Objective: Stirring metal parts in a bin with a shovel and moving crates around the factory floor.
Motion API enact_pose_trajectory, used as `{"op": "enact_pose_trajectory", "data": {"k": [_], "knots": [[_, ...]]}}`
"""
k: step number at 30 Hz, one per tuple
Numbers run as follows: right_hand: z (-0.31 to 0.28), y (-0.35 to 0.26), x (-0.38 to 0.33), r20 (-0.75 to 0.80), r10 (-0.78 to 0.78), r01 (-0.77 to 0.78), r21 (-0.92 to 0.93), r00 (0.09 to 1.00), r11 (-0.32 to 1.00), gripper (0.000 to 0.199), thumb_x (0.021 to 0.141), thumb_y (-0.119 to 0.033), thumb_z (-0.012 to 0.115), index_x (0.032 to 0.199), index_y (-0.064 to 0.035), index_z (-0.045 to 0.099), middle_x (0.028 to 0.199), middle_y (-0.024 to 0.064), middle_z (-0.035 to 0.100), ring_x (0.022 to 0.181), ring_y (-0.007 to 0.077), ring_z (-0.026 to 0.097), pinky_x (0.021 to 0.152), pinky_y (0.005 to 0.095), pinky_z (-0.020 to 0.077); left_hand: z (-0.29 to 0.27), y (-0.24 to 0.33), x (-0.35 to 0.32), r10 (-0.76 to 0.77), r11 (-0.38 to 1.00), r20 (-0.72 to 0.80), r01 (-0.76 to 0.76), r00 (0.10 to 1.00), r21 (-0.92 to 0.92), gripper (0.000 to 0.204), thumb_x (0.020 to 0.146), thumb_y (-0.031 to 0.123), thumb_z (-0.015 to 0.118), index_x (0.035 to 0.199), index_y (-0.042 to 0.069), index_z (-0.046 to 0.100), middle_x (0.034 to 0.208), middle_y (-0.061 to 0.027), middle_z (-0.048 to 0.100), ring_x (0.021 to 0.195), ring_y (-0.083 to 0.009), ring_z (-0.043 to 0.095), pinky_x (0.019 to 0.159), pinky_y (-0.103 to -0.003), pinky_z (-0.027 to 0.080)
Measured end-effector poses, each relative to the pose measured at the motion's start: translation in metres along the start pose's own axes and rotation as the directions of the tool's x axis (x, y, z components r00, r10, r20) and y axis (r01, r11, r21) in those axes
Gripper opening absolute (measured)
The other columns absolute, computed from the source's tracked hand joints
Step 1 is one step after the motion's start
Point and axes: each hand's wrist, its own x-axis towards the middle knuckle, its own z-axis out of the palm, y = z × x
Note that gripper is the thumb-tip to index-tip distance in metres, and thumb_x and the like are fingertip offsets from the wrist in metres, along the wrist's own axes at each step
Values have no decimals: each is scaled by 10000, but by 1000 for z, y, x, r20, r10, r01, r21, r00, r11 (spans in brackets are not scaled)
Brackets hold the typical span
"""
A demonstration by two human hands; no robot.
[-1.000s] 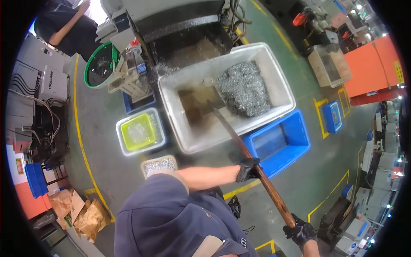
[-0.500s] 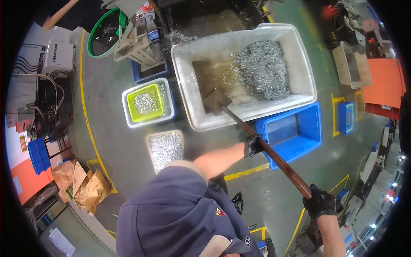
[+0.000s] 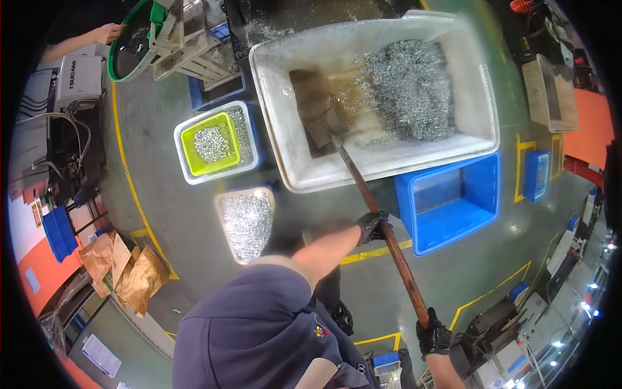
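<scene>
Both my hands, in black gloves, grip the long wooden handle of a shovel [image 3: 369,198]. My left hand [image 3: 373,227] is wrapped round the middle of the shaft, while my right hand [image 3: 433,334] is closed near its rear end. The square metal blade [image 3: 326,127] is down inside a large white tub [image 3: 382,166], at the tub's left part, over a brown wet-looking bottom. A heap of shiny metal shavings [image 3: 411,91] fills the right part of the tub, apart from the blade.
An empty-looking blue bin [image 3: 457,230] stands against the tub's near side. To the left are a yellow basket [image 3: 188,146] of small metal parts inside a white bin [image 3: 251,155] and a tray of shiny parts [image 3: 246,223]. Another person's hand [image 3: 109,33] touches a green-rimmed round container [image 3: 114,61].
My right hand and the handle's rear end have swung left and nearer to me. My left hand has shifted slightly left and nearer. The blade stays in the tub's left part, turned somewhat.
</scene>
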Motion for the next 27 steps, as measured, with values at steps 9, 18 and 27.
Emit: {"op": "enact_pose_trajectory", "data": {"k": [9,18,27], "knots": [[86,-6,52,35,-87,87,-20,996,996,634,833,-372,606,1392,-148,403,774,162,654,684,355,647,609,469,493,-41,18,41,77,990,-94,-65,993,124,340,860,306,632,1102,103,505,914,-150,639,807,-318,670,754,-464,577],[161,-52,109,-15,-88,89,83,996,993,623,830,-356,613,1392,-173,417,758,148,659,667,351,636,614,471,473,-61,54,53,186,983,-238,-179,953,51,267,814,270,671,996,129,536,832,-88,568,730,-246,584,670,-398,511],[209,-110,126,-128,-10,69,461,992,885,372,842,-355,617,1159,-161,634,902,172,669,803,376,642,706,463,514,-102,84,59,250,965,-302,-212,920,154,198,810,211,664,922,127,525,773,-71,559,693,-226,597,569,-399,500]]}}
